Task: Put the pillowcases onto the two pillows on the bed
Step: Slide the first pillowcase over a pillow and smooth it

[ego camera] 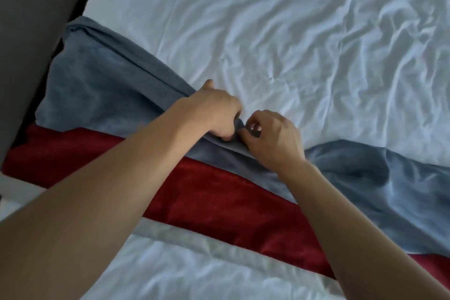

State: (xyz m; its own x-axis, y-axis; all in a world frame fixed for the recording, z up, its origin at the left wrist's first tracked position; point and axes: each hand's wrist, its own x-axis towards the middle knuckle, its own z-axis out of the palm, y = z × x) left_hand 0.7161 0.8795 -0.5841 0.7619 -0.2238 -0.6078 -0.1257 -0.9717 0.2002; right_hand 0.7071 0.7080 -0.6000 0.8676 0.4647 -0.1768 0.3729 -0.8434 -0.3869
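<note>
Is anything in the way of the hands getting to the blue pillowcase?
No, nothing is. The left hand and right hand are already on the blue pillowcase, both pinching its edge where they meet, above the red cloth.

Both forearms are bare, with no sleeves in view. The left hand (216, 112) and right hand (275, 139) wear nothing.

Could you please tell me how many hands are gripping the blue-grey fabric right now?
2: the left hand and the right hand pinch the blue-grey fabric together at mid-frame.
</note>
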